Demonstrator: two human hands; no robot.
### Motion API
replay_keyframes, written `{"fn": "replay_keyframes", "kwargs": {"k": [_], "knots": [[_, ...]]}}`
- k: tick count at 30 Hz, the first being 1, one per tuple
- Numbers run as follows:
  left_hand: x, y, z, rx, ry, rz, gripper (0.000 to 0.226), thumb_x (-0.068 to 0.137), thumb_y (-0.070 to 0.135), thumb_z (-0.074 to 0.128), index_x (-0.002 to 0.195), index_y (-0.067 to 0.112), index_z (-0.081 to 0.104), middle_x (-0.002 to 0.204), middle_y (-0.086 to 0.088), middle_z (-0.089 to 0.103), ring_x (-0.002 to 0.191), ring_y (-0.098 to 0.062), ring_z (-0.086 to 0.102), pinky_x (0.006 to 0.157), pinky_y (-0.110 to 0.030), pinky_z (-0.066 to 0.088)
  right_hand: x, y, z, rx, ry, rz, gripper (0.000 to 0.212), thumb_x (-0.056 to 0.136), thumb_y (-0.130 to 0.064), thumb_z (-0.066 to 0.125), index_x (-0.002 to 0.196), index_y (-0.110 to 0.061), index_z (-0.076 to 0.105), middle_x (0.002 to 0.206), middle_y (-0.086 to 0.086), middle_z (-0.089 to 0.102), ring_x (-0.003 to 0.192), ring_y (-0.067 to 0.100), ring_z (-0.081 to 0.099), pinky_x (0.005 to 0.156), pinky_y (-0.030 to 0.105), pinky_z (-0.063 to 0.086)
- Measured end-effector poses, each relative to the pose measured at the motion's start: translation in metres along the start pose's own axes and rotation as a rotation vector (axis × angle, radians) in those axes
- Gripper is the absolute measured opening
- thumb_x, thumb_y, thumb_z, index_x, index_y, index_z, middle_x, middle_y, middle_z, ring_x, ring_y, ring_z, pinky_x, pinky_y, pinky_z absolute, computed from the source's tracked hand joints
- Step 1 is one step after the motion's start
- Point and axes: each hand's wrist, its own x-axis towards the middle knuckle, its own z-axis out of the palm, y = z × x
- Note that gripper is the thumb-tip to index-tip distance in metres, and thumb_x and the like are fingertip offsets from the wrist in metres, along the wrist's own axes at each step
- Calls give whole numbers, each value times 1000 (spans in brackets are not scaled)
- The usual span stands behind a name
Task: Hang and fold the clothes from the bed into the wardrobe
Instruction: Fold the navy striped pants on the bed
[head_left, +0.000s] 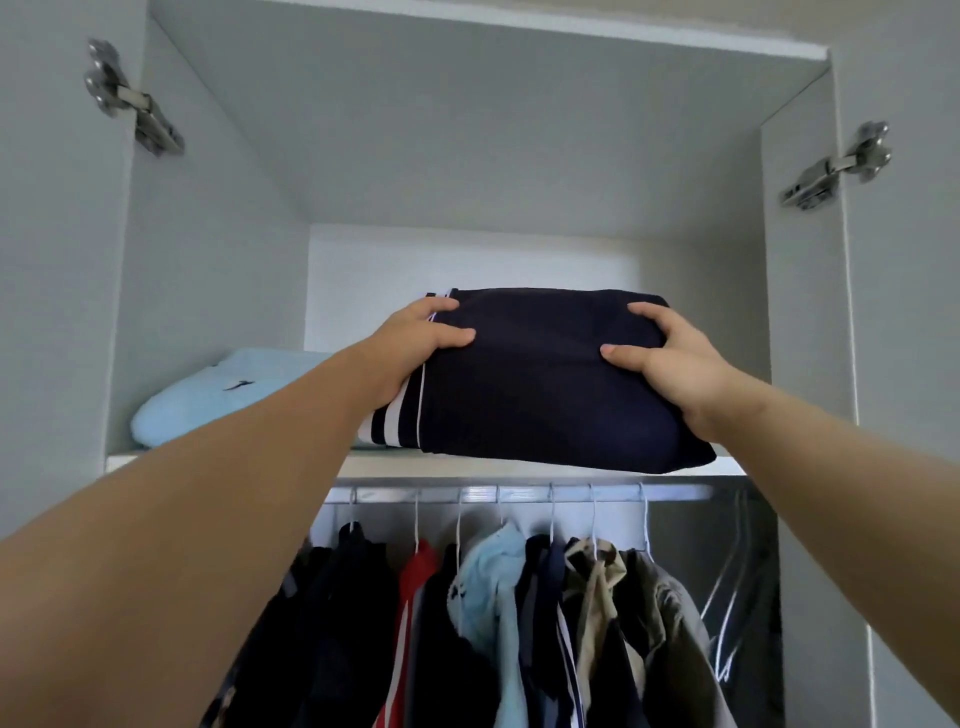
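Folded garment: navy folded garment (545, 384) with white stripes, on the top shelf (467, 464), front edge overhanging.
Left hand (415, 345): grips its left side.
Right hand (670, 358): grips its right side.
Shelf neighbour: light-blue garment (218, 395), just left.
Rail (519, 492) below: hanging clothes (493, 623).

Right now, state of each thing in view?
navy garment: folded, held at the shelf front edge
left hand: grips navy garment's left side
right hand: grips its right side
light blue garment: folded, lying on shelf, left
wardrobe doors: open
hanging clothes: on hangers on the rail
spare hangers: empty, right end of rail
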Motion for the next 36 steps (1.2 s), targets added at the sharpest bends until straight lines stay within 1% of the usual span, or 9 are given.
{"fn": "replay_keyframes", "kwargs": {"k": [7,13,16,19,21,24,27,29,36], "knots": [[56,-57,15,64,-7,-76,44,85,13,64,127,23,52,119,-7,55,87,-16,60,65,-22,48,50,61,14,-75,-47,67,60,82,-14,70,135,-25,44,118,0,50,98,17,54,79,27,43],[94,-87,24,363,-40,-152,41,87,16,62,126,19,52,122,-5,47,90,-13,53,71,-18,43,87,104,20,-158,-164,240,55,83,-14,69,133,-19,46,99,-3,55,73,8,53,57,19,40],[108,-102,27,659,-85,-190,47,89,29,60,133,20,47,136,-5,44,119,-21,47,98,-26,37,102,118,24,-290,-255,306,55,85,-17,67,134,-14,44,101,1,54,72,11,51,64,24,40],[118,-101,34,926,-136,-232,50,94,37,50,139,18,40,143,-5,40,129,-21,39,104,-29,29,112,123,30,-445,-274,269,60,86,-24,66,137,-9,40,129,11,49,96,20,49,83,25,35],[119,-92,39,1133,-135,-238,48,98,34,42,140,13,38,144,-7,40,130,-22,39,103,-28,30,115,119,33,-576,-222,265,67,86,-34,64,140,-12,33,139,15,40,118,28,43,95,33,35],[111,-71,46,1230,19,-36,40,98,18,38,137,14,42,143,-7,41,129,-24,40,102,-30,32,109,104,33,-935,-89,75,60,88,-41,54,142,-30,29,148,7,26,132,33,27,104,46,26],[92,-64,53,1147,-92,109,34,99,20,32,123,18,54,138,-4,48,124,-22,43,94,-27,31,96,91,42,-927,-321,-106,44,90,-43,43,134,-36,43,144,-3,39,129,27,36,107,46,28],[79,-74,61,1163,-249,51,35,101,22,25,112,10,55,128,-8,53,114,-22,49,92,-29,33,86,98,52,-923,-528,-88,39,93,-45,33,124,-34,53,134,-3,51,120,24,47,104,42,34],[85,-106,61,1332,-185,94,31,102,19,19,90,10,47,109,-12,59,95,-24,55,82,-32,39,87,125,73,-989,-546,-18,46,94,-47,18,126,-38,49,130,-2,55,116,26,50,103,48,33]]}}
